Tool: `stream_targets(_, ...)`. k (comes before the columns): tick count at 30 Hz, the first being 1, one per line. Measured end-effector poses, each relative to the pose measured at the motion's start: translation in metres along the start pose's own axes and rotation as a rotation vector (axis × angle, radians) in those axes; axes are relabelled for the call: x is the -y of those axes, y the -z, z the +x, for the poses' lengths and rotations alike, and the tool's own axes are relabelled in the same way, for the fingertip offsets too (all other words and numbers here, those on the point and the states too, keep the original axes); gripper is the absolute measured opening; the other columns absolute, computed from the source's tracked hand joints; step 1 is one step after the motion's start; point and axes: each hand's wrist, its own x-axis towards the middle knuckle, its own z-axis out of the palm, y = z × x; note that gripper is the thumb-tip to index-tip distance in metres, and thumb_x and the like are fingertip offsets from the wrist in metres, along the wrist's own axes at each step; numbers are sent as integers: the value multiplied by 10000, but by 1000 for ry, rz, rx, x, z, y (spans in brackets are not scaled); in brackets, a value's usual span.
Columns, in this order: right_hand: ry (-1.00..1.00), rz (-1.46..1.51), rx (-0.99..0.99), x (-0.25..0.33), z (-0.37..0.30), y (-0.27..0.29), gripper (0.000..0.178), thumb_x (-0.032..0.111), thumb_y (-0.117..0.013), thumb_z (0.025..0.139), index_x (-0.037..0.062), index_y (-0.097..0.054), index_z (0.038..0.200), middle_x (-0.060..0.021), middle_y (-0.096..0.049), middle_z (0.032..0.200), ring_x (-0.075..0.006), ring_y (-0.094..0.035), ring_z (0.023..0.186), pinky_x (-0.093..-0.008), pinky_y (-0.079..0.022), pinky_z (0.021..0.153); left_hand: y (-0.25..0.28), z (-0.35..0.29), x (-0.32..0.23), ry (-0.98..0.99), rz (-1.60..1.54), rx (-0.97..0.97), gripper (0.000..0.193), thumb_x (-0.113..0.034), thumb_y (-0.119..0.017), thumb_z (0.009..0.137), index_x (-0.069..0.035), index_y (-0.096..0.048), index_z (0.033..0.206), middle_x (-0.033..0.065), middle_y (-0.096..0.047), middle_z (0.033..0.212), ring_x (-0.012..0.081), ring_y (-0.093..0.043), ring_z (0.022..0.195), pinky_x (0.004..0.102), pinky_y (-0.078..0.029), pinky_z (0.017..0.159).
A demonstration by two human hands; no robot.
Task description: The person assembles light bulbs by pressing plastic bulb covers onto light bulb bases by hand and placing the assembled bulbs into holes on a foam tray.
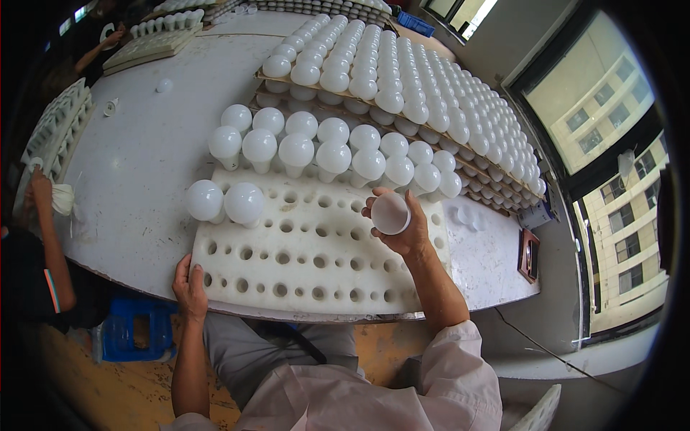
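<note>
From my seat far from the rig, I see a pale, perforated foam tray (302, 248) lying on a white counter (136, 165). At the tray's 2 o'clock, the right grip (415, 233) is curled around a round white bulb piece (391, 214), its broad pale face turned towards me; the fingers are closed to its width. At the tray's 8 o'clock, the left grip (190, 291) is loosely bent against the edge; I cannot tell whether it pinches the foam.

My worry is contact. Two white bulbs (224, 202) stand at the tray's 10 o'clock, and a double row of bulbs (314, 149) crowds its 12 o'clock. A careless sweep of the right wrist could topple the row. A push from the left could skew the tray into it. The smooth curved piece might also slip if the fingers slacken.
</note>
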Motion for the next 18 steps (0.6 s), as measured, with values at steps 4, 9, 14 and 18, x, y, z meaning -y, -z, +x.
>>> stream_targets(4,-8,184,143,-8,5,12,626,559,-476,901,58,-482,1277,-172,-579,1084,-287,-588,1014,-336,-554,548,-5,0,-4,-12,44,-11,392,-170,-466,916,114,-524,1181,179,-639,1063,215,-601,942,303,-463,837)
stream_targets(9,-26,415,321,-13,-1,6,651,549,-461,915,44,-436,1325,-199,-515,1140,-328,-558,1030,-378,-610,597,-7,0,-7,-13,24,-5,400,-173,-459,915,121,-522,1178,187,-635,1057,221,-595,933,304,-464,833)
stream_targets(14,12,387,527,-20,-11,-5,730,569,-538,871,64,-370,1371,-186,-485,1128,-309,-537,1031,-391,-619,622,2,-3,3,-15,36,-30,409,-186,-450,932,112,-507,1207,178,-608,1094,215,-574,954,310,-457,846)
stream_targets(18,-24,319,596,-17,-33,-19,918,649,-659,740,57,-358,1373,-178,-489,1120,-301,-533,1018,-395,-619,631,0,-4,3,18,-14,-23,401,-179,-449,936,104,-504,1216,174,-601,1102,214,-569,962,311,-448,863)
